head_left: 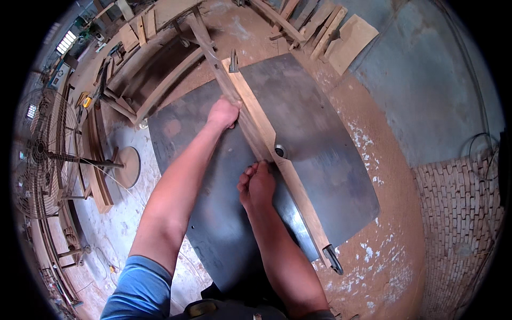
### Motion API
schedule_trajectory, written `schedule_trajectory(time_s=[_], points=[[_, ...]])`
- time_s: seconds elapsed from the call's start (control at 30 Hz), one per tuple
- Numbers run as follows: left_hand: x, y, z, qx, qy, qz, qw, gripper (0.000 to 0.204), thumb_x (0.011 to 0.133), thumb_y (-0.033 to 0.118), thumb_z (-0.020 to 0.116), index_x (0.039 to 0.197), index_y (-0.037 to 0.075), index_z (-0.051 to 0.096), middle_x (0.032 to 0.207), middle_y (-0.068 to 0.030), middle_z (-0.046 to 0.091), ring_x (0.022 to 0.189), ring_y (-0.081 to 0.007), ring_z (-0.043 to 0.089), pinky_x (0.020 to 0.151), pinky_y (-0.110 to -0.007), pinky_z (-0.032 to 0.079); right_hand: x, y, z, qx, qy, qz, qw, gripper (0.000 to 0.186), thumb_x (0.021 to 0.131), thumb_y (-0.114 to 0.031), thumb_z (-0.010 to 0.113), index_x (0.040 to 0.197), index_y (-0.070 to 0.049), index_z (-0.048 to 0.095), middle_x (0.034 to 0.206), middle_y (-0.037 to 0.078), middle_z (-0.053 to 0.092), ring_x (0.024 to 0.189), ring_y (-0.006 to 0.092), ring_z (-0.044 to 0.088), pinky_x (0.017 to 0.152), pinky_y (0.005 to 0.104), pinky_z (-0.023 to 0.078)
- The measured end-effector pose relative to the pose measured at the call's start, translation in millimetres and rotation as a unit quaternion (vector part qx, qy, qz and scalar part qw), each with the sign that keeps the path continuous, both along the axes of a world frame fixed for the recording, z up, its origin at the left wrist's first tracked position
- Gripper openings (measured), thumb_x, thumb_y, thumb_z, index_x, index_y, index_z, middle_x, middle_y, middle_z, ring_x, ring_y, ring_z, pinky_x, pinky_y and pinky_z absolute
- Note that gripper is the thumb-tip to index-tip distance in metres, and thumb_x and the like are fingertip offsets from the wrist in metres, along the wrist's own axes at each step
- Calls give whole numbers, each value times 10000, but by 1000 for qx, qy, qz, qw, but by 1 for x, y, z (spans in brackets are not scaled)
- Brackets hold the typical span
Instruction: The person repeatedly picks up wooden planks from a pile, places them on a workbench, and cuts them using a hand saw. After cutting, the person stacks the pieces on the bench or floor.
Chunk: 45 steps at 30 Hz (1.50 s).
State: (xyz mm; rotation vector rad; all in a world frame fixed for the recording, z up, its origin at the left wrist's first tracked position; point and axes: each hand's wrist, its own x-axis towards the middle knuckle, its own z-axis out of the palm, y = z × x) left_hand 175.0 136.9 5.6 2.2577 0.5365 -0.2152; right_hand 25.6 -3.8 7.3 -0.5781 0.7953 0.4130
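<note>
A long dark wooden strip lies diagonally across a dark metal machine table, along the left side of a pale wooden fence. Black clamps grip the fence at its ends. A notch in the fence sits at a round opening. My left hand is closed on the strip at its middle, against the fence. My right hand is closed at the strip's near end, its fingers curled and thumb and forefinger pinching that end.
Boards lean at the back right, beside sawdust and a grey wall. Wooden frames and a cluttered bench stand back left. A caged fan stands at left, near stacked timber; a brick surface is at right.
</note>
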Motion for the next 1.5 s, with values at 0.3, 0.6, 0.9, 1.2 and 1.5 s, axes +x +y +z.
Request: schedule_trajectory(time_s=[0.3,0.6,0.9,1.2,1.5], points=[[-2,-25,46,46,96,37,994,645,793,276,590,1244,-106,333,1003,-244,651,692,-318,683,584,-361,555,29,52,-1,55,-20,62,996,285,961,-339,466,753,-145,466,604,3,479,425,117,420,354,253,288],[-153,17,30,-513,77,68,852,336,773,-36,529,1105,6,552,757,-36,583,570,-142,570,448,-275,472,-109,-70,42,-193,-150,264,933,287,960,-294,555,1073,-31,541,851,64,610,654,141,583,567,277,492],[-404,-131,11,-646,34,1,763,581,786,13,628,1333,-6,433,1048,-102,602,912,-167,587,799,-295,494,-224,-158,52,-233,-145,471,838,410,911,-320,626,1154,-13,507,904,92,633,757,163,621,660,310,510],[-488,-167,58,-541,-59,141,827,698,902,176,647,1461,0,269,1346,-114,496,1165,-184,514,973,-328,451,-308,-283,89,-500,-237,542,632,251,805,-157,693,976,-12,581,678,66,602,573,108,562,508,292,447],[-610,-115,106,-512,-374,275,723,456,912,134,562,1346,64,439,1137,-15,579,1007,-110,545,867,-265,442,-325,-313,51,-585,-470,639,170,648,770,-408,740,1258,-32,539,999,246,640,935,401,626,830,466,490]])
